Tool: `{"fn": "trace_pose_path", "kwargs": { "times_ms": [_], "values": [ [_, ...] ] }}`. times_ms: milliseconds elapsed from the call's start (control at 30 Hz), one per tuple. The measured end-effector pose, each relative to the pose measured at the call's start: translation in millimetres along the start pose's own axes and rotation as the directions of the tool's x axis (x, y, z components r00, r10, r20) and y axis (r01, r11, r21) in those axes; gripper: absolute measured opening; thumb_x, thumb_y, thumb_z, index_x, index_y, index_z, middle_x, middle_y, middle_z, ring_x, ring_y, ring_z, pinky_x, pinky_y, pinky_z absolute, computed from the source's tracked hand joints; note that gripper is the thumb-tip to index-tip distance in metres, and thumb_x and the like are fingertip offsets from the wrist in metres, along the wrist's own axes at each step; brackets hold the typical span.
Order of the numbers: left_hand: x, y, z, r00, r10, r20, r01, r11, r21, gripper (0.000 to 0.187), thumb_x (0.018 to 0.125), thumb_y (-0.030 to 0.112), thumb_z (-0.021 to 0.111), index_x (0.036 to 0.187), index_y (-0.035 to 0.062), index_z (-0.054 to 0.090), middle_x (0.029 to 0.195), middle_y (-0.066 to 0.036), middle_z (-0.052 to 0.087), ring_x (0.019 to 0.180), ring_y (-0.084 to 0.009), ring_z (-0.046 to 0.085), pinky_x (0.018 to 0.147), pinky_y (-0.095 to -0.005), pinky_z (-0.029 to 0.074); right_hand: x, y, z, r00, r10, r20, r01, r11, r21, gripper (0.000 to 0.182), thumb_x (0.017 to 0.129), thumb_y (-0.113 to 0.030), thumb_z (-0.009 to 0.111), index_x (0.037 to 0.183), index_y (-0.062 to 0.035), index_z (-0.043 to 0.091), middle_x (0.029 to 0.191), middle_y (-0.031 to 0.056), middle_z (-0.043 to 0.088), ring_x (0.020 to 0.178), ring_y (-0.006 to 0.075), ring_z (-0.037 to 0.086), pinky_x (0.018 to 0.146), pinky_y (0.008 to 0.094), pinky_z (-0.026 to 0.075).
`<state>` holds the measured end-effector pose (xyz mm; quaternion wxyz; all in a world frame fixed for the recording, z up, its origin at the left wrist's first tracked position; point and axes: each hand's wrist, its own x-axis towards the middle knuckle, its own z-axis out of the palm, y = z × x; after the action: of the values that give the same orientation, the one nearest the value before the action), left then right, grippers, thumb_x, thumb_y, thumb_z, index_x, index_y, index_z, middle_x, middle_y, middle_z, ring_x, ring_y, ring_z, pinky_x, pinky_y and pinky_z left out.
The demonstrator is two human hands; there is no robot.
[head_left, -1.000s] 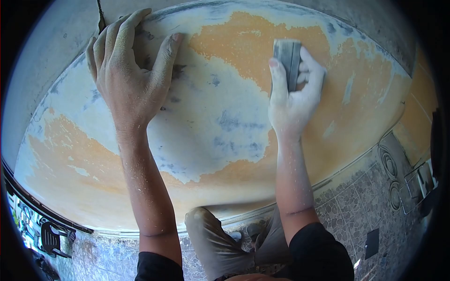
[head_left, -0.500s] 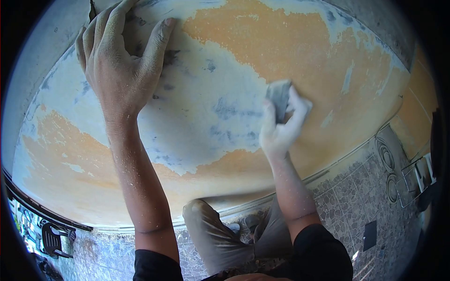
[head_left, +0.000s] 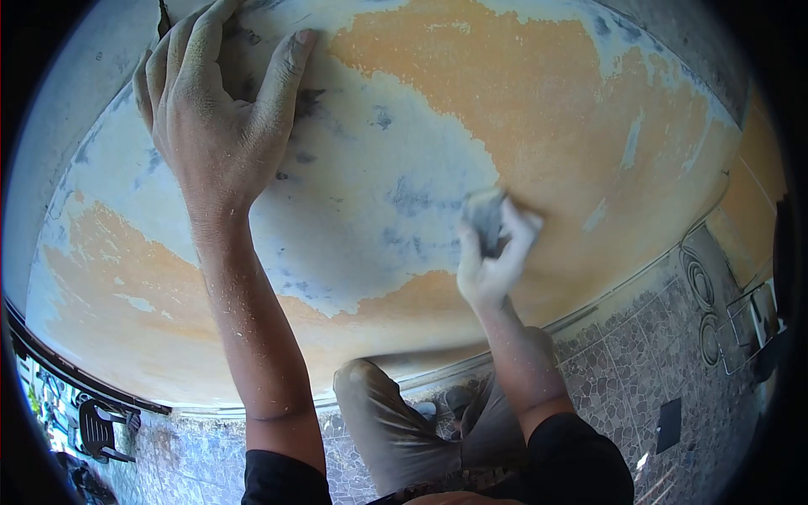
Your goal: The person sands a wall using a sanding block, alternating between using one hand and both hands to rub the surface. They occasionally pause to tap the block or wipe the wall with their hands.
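Note:
A large curved panel (head_left: 337, 202) with patches of orange and pale whitish-blue fills most of the view. My left hand (head_left: 223, 114), dusty and with fingers spread, rests on its upper left part and holds nothing. Right of the middle, my right hand (head_left: 497, 252) grips a small grey block (head_left: 485, 220) between thumb and fingers against the panel, near the border of a pale patch and an orange one. This hand is pale with dust and slightly blurred.
My bent knees (head_left: 379, 412) are below the panel's lower edge, over a patterned tile floor (head_left: 623, 370). A dark chair (head_left: 103, 429) stands at the lower left. Coiled hose or cable (head_left: 699, 282) lies at the right, and a dark flat square (head_left: 668, 425) is on the floor.
My right hand has moved down and slightly left across the panel with the grey block. My left hand stays in nearly the same place.

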<state>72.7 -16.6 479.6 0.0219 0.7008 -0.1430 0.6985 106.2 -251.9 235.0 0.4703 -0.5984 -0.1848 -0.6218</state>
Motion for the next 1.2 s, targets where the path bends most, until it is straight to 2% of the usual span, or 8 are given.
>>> {"fn": "trace_pose_path", "kwargs": {
  "times_ms": [100,200,433,700,867,933,1033,1200],
  "values": [
    [0.4,7.5,0.0,0.999,-0.025,-0.047,0.024,1.0,-0.011,0.063,0.084,0.064,0.075,0.134,0.025,0.069,0.133,-0.007,0.067,0.136,-0.0313,0.049,0.117,-0.0549,0.038,65.2,-20.2,15.4,0.954,0.289,-0.074,-0.255,0.919,0.3,0.06,0.089,-0.017,0.082,0.137,0.0001,0.05,0.113,0.009,0.047,0.098,0.0202,0.046,0.082,0.032,0.039],
    [7.0,33.3,-10.3,0.997,-0.07,-0.039,0.075,0.986,0.146,0.049,0.082,0.023,0.077,0.123,-0.0003,0.065,0.118,-0.017,0.064,0.119,-0.0359,0.055,0.108,-0.0453,0.041,39.2,-21.0,20.2,0.997,-0.049,-0.065,0.041,0.992,-0.123,0.064,0.086,-0.024,0.086,0.138,-0.0015,0.054,0.115,0.0084,0.048,0.104,0.0226,0.047,0.088,0.0369,0.036],
    [7.2,32.3,-11.2,0.998,-0.055,-0.043,0.06,0.989,0.137,0.052,0.079,0.025,0.078,0.122,-0.0009,0.065,0.118,-0.017,0.064,0.121,-0.0372,0.055,0.109,-0.0462,0.04,-129.3,7.9,-27.6,0.916,-0.208,0.343,0.26,0.959,-0.111,0.061,0.08,-0.029,0.091,0.13,-0.0147,0.058,0.115,0.0056,0.05,0.102,0.0191,0.047,0.09,0.0408,0.029],
    [-2.3,-2.4,2.3,0.999,0.011,-0.052,-0.009,1.0,0.028,0.065,0.083,0.064,0.076,0.134,0.0243,0.07,0.133,-0.006,0.067,0.137,-0.0325,0.049,0.117,-0.0551,0.037,55.2,-30.3,28.4,0.976,0.172,-0.136,-0.155,0.979,0.13,0.063,0.089,-0.015,0.082,0.14,0.0016,0.049,0.114,0.0102,0.047,0.101,0.0218,0.045,0.08,0.0355,0.041],
    [6.5,40.4,-7.1,0.986,0.044,-0.163,-0.05,0.998,-0.03,0.051,0.08,0.025,0.079,0.122,-0.0007,0.065,0.117,-0.018,0.064,0.12,-0.0374,0.055,0.11,-0.0464,0.039,-129.9,-5.1,-2.1,0.928,-0.256,0.27,0.293,0.95,-0.109,0.064,0.085,-0.021,0.086,0.139,-0.0066,0.055,0.116,0.0099,0.052,0.1,0.0239,0.048,0.09,0.0411,0.033],
    [-0.2,12.0,-2.7,0.993,0.048,-0.108,-0.048,0.999,0.006,0.057,0.082,0.044,0.077,0.128,0.0108,0.068,0.124,-0.012,0.066,0.128,-0.035,0.052,0.114,-0.0499,0.037,-173.8,6.2,-45.3,0.702,-0.131,0.7,0.326,0.933,-0.153,0.062,0.083,-0.022,0.087,0.135,-0.009,0.057,0.112,0.0078,0.053,0.098,0.022,0.049,0.089,0.0401,0.032],
    [4.3,-1.1,-1.6,0.996,0.071,-0.057,-0.068,0.997,0.039,0.062,0.085,0.062,0.076,0.133,0.0221,0.07,0.13,-0.006,0.068,0.135,-0.0325,0.05,0.118,-0.0532,0.034,-117.8,34.4,-21.9,0.983,-0.131,0.132,0.147,0.981,-0.122,0.064,0.085,-0.017,0.084,0.138,-0.0033,0.05,0.117,0.0103,0.048,0.099,0.0228,0.047,0.093,0.0433,0.033],
    [0.9,-2.4,2.3,0.995,0.072,-0.065,-0.069,0.996,0.048,0.061,0.085,0.061,0.076,0.132,0.0226,0.071,0.127,-0.008,0.069,0.132,-0.0317,0.052,0.117,-0.0534,0.036,47.0,-10.4,-1.4,0.896,0.404,-0.184,-0.372,0.909,0.187,0.059,0.092,-0.008,0.075,0.143,0.005,0.046,0.116,0.0127,0.045,0.099,0.0236,0.047,0.08,0.0349,0.043]
  ]
}}
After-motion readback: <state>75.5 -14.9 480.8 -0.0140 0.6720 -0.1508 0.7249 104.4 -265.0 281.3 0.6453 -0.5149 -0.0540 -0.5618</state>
